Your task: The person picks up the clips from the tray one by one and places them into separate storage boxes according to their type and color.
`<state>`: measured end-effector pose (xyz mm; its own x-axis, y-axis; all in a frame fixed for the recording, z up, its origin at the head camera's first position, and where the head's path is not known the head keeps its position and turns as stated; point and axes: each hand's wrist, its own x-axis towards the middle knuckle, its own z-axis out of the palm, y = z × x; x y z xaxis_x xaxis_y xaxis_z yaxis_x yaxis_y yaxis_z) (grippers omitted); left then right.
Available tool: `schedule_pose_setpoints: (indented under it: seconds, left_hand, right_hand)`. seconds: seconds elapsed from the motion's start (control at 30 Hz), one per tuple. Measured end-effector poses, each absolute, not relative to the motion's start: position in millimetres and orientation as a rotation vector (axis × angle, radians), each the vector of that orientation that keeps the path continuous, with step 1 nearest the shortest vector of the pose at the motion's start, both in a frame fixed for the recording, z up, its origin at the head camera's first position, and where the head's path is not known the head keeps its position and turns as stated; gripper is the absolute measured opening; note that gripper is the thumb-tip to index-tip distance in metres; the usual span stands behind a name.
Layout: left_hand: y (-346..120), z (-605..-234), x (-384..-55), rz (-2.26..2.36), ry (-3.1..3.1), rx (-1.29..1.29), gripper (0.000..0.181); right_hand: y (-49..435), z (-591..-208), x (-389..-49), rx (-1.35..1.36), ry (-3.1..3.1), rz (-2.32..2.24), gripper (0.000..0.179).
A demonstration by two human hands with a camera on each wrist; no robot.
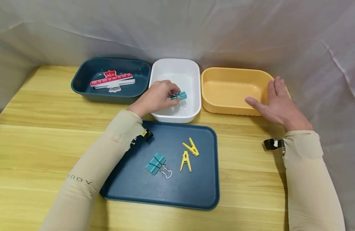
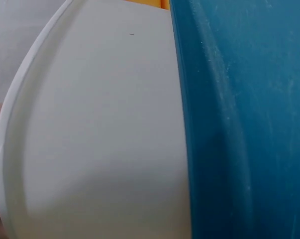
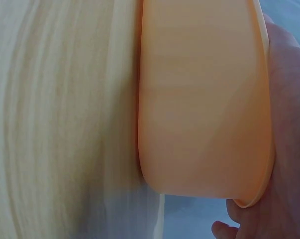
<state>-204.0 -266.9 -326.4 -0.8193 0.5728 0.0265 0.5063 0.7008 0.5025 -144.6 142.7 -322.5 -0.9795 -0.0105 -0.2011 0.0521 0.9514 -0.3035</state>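
My left hand (image 1: 158, 96) pinches a small teal binder clip (image 1: 181, 95) between thumb and fingers, over the inside of the white bin (image 1: 176, 119). In the left wrist view only a sliver of this hand shows, behind the rim of the white bin (image 2: 90, 124). The right hand (image 1: 281, 104) rests against the right end of the orange bin (image 1: 229, 109), its fingers straight and the thumb reaching over the rim. That hand lies along the wall of the orange bin (image 3: 204, 124) in the right wrist view.
Below the bins lies a dark blue tray (image 1: 131, 189) bearing a larger teal binder clip (image 1: 156, 163) and two yellow clothespins (image 1: 185, 161). At the left, a dark blue bin (image 1: 108, 98) contains a red clip (image 1: 111, 79) and a white clip (image 1: 115, 84). A grey curtain hangs behind.
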Motion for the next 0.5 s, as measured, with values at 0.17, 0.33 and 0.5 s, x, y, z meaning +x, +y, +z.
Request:
schedule_pose_setpoints:
  seconds: [0.17,0.33,0.5]
  left_hand:
    - [-264.6,-325.0,-204.5,0.675,2.761,0.882,0.038]
    - [-261.4,-324.0,-206.4,0.603,2.745,0.867,0.040]
    - [-256.8,-324.1,-208.7,0.556,2.729,0.862,0.039]
  right_hand:
    - [143.1,-323.4,-145.0,0.032,2.905,-0.465,0.112]
    - [142.7,-323.0,-144.6,0.023,2.908,-0.466,0.112]
    - [142.3,-322.7,-144.3,0.022,2.912,-0.466,0.112]
